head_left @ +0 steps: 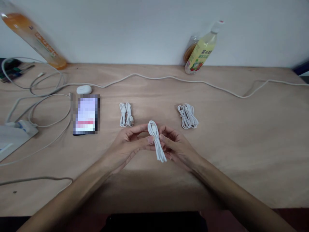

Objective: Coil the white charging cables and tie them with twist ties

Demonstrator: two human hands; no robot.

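A white USB cable, coiled into a narrow bundle and bound round its middle, is held above the table between both hands. My left hand is closed on it from the left, thumb at the binding. From the other side my right hand pinches the same spot, thumb and fingertips close to the binding. A coiled pair of white cables lies on the table beyond my left hand, a USB plug showing. Beyond my right hand rests another bundle of white cables.
A phone and a white earbud case lie at the left, near loose cables and a white power strip. An orange drink bottle and a yellow one stand by the wall. A long white cord crosses the table.
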